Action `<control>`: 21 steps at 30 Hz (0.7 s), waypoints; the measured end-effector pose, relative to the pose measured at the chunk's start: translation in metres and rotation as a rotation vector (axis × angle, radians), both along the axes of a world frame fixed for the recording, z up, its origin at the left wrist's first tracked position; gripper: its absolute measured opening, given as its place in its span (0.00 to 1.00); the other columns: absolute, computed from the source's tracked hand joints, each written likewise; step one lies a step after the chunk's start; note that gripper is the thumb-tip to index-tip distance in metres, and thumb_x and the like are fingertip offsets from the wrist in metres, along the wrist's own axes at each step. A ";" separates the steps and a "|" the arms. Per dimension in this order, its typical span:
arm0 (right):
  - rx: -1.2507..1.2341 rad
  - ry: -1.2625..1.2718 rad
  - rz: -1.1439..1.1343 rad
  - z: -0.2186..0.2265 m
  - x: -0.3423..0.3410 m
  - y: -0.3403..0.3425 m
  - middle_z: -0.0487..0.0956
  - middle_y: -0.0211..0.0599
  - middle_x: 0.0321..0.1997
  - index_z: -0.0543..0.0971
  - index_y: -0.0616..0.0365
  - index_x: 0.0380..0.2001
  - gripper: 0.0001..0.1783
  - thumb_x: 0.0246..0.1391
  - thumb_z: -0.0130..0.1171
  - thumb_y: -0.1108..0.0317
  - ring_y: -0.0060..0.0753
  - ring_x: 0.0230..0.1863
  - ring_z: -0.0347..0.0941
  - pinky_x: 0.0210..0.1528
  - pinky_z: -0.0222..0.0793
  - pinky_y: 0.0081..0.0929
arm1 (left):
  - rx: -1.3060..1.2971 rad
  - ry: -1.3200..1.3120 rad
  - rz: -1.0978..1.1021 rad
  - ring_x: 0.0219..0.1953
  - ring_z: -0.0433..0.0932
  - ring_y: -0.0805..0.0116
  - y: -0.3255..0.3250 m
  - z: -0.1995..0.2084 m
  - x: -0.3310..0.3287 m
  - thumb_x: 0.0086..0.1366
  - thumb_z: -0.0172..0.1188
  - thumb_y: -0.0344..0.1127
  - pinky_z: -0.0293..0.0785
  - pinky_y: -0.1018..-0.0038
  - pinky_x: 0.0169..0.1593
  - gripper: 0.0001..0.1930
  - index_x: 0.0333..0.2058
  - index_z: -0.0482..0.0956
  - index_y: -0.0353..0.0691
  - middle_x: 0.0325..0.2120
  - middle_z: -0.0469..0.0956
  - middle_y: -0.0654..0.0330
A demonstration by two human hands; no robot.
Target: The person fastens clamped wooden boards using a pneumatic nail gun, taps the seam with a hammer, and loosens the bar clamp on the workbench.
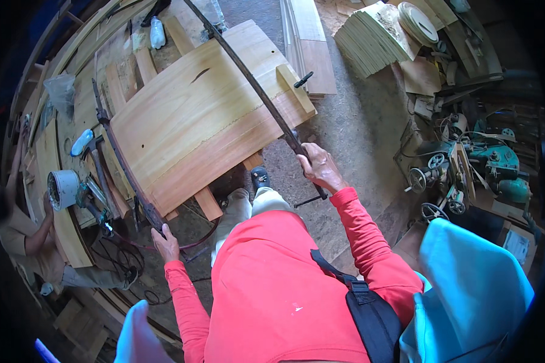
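Observation:
A broad wooden panel [206, 112] of glued boards, pale on its far part and redder on its near part, lies in front of me on wooden supports. A long dark metal bar clamp [254, 85] runs across its right half. My right hand [323, 169] is wrapped round this clamp near its near end. Along the panel's left edge runs a second bar clamp [122, 160]. My left hand [166, 243] is closed at the near end of that one, its fingertips partly hidden. A short wood block [295, 89] sits at the panel's right edge.
On the left bench are a hammer [97, 163], a white bottle [82, 142] and a white bucket [63, 189]. Another person [27, 233] is beyond it. Stacked thin boards [375, 39] stand far right, above green machinery [493, 160]. A hose [188, 245] hangs near my left hand.

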State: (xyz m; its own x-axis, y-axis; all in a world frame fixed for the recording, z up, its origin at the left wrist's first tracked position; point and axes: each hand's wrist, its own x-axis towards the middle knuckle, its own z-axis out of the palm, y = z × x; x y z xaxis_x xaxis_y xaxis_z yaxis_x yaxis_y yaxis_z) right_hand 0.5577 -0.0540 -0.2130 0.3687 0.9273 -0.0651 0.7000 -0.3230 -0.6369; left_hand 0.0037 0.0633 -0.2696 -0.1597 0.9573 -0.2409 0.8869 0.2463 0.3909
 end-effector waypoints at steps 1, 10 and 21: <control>0.001 0.004 0.006 -0.003 -0.001 0.000 0.80 0.57 0.41 0.76 0.62 0.48 0.16 0.65 0.64 0.62 0.66 0.45 0.79 0.46 0.76 0.55 | 0.007 -0.027 -0.006 0.60 0.77 0.35 0.001 0.004 0.005 0.79 0.58 0.50 0.71 0.55 0.63 0.34 0.65 0.69 0.19 0.58 0.76 0.28; -0.078 0.519 -0.243 -0.004 0.029 0.010 0.82 0.55 0.50 0.78 0.61 0.50 0.10 0.68 0.57 0.71 0.61 0.44 0.81 0.45 0.78 0.48 | 0.088 -0.062 -0.046 0.41 0.82 0.37 -0.001 0.033 0.021 0.78 0.60 0.49 0.75 0.54 0.49 0.26 0.51 0.77 0.23 0.39 0.83 0.35; -0.035 -0.166 0.390 -0.025 0.090 0.096 0.62 0.65 0.79 0.71 0.70 0.49 0.15 0.57 0.52 0.79 0.67 0.54 0.81 0.54 0.79 0.53 | 0.133 0.005 -0.059 0.40 0.82 0.38 0.002 0.039 0.024 0.78 0.60 0.49 0.76 0.55 0.47 0.26 0.50 0.76 0.22 0.38 0.83 0.36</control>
